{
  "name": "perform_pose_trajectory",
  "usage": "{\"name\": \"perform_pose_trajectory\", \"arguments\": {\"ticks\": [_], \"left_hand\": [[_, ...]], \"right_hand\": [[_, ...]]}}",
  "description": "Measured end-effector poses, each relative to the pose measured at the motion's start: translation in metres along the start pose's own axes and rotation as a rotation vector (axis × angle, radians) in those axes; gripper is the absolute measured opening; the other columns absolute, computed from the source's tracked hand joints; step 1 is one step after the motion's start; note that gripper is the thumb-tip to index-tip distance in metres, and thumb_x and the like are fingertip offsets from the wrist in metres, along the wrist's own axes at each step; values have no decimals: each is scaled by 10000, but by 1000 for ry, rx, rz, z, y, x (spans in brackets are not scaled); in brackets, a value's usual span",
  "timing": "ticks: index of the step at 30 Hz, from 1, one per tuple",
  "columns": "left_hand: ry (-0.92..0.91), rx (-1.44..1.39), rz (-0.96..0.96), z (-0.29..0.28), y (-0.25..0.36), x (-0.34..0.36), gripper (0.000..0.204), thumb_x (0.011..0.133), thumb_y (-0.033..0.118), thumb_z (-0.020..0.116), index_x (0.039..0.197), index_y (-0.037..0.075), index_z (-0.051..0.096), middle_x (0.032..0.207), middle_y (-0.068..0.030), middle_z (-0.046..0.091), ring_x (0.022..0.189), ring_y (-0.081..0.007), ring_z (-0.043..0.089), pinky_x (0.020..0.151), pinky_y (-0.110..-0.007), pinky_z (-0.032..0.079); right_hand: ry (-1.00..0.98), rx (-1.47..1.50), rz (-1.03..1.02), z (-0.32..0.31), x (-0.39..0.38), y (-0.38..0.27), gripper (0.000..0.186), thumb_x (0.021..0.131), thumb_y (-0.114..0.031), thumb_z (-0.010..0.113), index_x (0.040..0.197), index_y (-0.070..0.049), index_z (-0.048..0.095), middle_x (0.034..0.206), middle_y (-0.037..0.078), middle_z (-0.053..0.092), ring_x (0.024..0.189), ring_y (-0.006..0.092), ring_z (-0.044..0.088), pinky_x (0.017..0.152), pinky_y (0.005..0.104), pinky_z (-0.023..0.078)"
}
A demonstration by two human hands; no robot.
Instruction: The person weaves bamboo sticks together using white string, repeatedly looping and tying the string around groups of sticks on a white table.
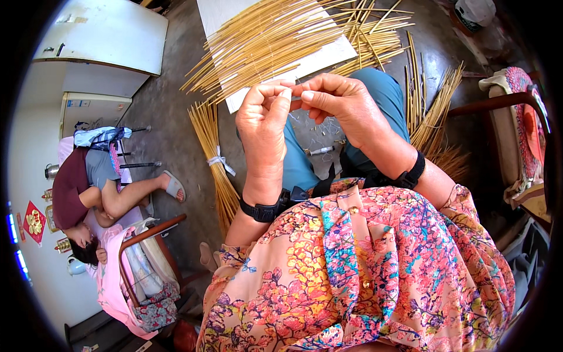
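Observation:
My left hand (267,120) and my right hand (343,105) are raised together above my lap, thumbs and fingertips pinched and nearly meeting. A thin dark sliver shows between the fingertips, too small to name; any thread there cannot be made out. Just beyond my hands, a spread of long yellow reed stalks (264,44), laid roughly side by side, covers much of a white board (337,56). Fine lines seem to cross the stalks.
A reed bundle (212,144) bound with a white strip lies to the left; more loose reeds (434,105) are at right. White scraps and a small tube (321,151) lie between my knees. Another person (88,182) sits at left near a chair (146,258). Another chair (507,126) stands right.

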State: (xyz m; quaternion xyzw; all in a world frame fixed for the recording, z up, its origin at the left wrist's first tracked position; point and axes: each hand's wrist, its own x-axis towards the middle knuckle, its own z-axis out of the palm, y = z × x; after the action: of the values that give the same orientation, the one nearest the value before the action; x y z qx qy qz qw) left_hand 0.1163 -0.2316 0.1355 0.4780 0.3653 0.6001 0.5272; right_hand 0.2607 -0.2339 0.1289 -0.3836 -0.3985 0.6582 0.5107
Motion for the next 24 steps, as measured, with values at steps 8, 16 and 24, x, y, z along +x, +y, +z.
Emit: {"name": "perform_pose_trajectory", "arguments": {"ticks": [8,16,24], "left_hand": [[6,-5,-13,-2,3,-2,33,871,-18,533,878,-27,563,936,-144,631,786,-163,639,706,-288,552],[-2,-4,-9,-6,-1,-2,24,854,-24,539,843,-21,560,938,-154,634,766,-149,630,703,-277,547],[-16,-18,-2,-7,-3,-1,23,849,-30,537,833,-27,552,926,-168,631,752,-164,635,687,-281,551]], "right_hand": [[-20,-150,-28,3,-2,2,134,863,-142,639,905,-17,661,716,1,624,610,44,552,533,192,461],[-31,-274,-89,0,-3,6,151,850,-113,655,947,2,666,751,10,649,602,33,544,523,177,451],[-5,-295,-126,2,-5,3,143,819,-133,652,863,3,664,626,-1,587,565,40,540,487,197,432]]}}
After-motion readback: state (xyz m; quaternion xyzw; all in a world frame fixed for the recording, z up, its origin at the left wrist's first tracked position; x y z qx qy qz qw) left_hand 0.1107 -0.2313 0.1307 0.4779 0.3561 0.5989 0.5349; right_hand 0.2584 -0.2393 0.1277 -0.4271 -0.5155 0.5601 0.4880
